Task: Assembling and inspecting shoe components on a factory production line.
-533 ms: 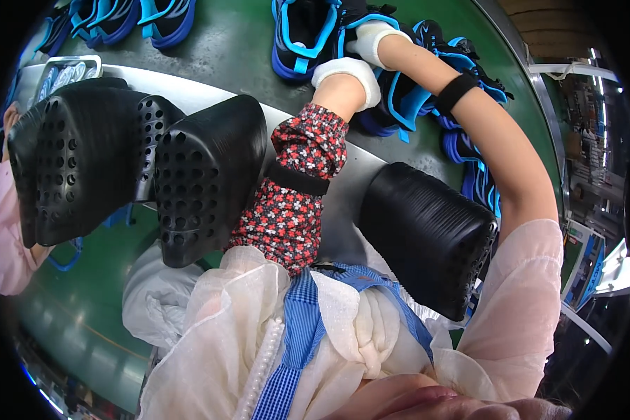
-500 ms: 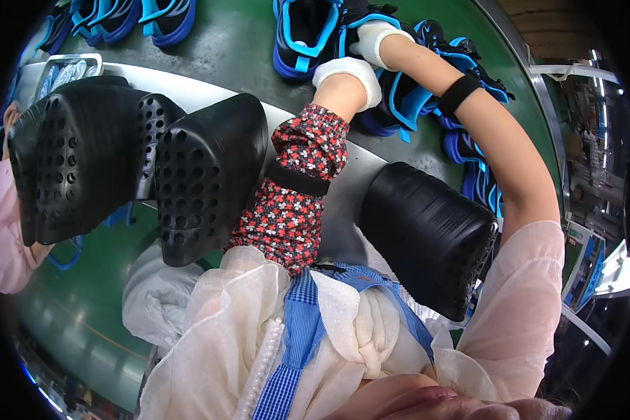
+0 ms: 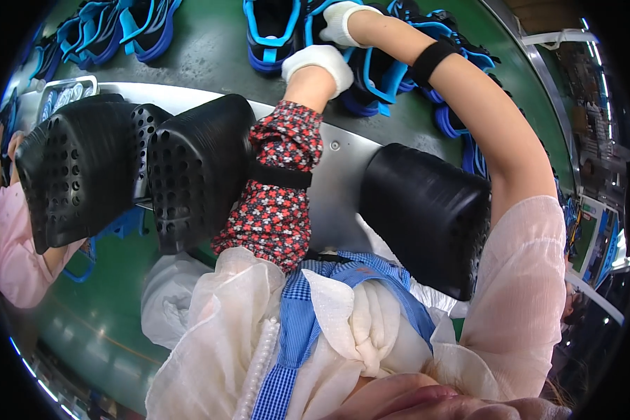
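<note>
My left hand, in a white glove, lies just in front of a black shoe with bright blue trim. Its fingers are hidden behind the glove's cuff and wrist. Gloved in white too, my right hand is closed at the collar of that same shoe, and only part of its fingers shows. Much of this shoe is cut off by the top edge of the picture. To its left stands a matching shoe, opening upward. Another shoe sits close under my right wrist.
More such shoes stand at the far left and the right of the green work surface. Big black perforated covers rise at its near edge, one on the right. A white basket stands far left, near a person's pink sleeve.
The view has shifted, so shoes and both hands appear farther left. My hands stay by the same shoe. The person at the left has moved an arm a little.
</note>
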The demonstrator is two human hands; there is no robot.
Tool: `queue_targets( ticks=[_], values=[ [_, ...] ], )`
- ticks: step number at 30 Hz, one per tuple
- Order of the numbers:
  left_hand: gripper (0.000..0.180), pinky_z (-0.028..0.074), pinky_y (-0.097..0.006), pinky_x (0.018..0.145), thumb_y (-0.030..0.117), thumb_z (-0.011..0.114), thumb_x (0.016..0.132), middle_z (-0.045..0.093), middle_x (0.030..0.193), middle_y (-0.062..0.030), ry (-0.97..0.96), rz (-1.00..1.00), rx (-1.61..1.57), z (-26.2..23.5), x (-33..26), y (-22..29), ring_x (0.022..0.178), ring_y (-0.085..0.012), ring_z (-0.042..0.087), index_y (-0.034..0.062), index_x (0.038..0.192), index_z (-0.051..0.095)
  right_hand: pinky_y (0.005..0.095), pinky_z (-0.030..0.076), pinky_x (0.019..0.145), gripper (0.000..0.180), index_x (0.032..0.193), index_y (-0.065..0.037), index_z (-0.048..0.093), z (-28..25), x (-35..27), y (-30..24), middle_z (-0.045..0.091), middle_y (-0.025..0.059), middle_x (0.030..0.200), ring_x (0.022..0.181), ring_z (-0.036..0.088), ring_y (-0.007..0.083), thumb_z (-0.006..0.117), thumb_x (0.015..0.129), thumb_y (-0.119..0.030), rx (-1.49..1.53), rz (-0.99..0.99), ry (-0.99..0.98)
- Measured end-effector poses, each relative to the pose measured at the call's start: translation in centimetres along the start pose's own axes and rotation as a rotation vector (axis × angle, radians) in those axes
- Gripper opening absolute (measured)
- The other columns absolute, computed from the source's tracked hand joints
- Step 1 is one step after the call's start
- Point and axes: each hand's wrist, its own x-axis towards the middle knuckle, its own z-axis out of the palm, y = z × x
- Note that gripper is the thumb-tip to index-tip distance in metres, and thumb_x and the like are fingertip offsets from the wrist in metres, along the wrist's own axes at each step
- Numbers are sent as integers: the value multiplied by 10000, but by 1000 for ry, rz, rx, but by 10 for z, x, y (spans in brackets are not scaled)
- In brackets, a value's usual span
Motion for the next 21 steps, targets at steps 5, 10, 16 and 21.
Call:
queue_targets(
  ticks=[5, 10, 16, 21],
  values=[
    [402, 491, -421, 915, 381, 561, 841, 641, 1190, -132, 133, -74, -3, -5, 5, 2, 1109, -319, 605, 156, 1157, 668, 405, 499, 887, 433, 1127, -17, 642, -48, -78, 33, 663, 183, 1097, 1033, 626, 341, 561, 826, -318, 99, -134, 109],
    [403, 500, -421, 861, 384, 667, 808, 629, 1178, -37, 733, -167, 180, 10, 0, -22, 1079, -295, 584, 234, 1181, 641, 323, 492, 854, 322, 1163, -43, 622, -46, -197, 63, 669, 136, 1069, 964, 641, 271, 588, 886, -202, 112, 1, 351],
    [530, 444, -413, 973, 494, 696, 758, 568, 1278, -121, 819, 255, -117, 29, 10, 5, 1156, -328, 537, 188, 1189, 654, 341, 514, 779, 295, 1071, -49, 658, -35, -292, 66, 668, 145, 957, 866, 653, 292, 657, 830, -218, 342, 73, 419],
    [572, 460, -411, 945, 567, 644, 770, 553, 1258, -162, 468, 265, -278, 55, 40, -9, 1115, -344, 567, 197, 1206, 636, 371, 490, 887, 531, 1140, -20, 609, 7, -340, 28, 605, 165, 1117, 1038, 603, 319, 764, 675, -223, 370, -28, 483]
  ],
)
